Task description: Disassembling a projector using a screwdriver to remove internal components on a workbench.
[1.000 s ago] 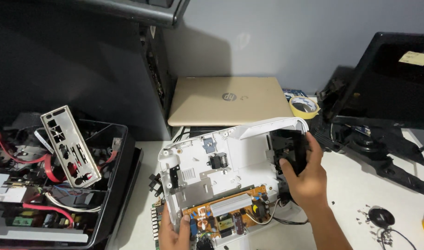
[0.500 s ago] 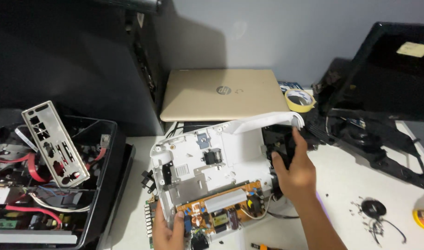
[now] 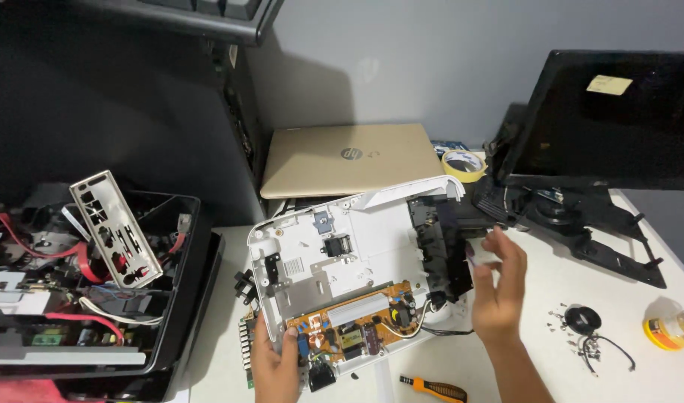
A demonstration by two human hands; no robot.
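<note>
White printer chassis (image 3: 342, 254), lengthwise, tilted toward camera

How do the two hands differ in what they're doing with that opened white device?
The left hand grips the white device at its lower edge, thumb by the orange circuit board; the right hand is open, fingers spread beside the black assembly. The left hand sits low at the picture's bottom; the right reaches higher. Both are bare.

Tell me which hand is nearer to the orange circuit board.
Left. The left hand grips the white casing's bottom corner with its thumb on the orange circuit board; the right hand is off to the side, by the black part.
</note>
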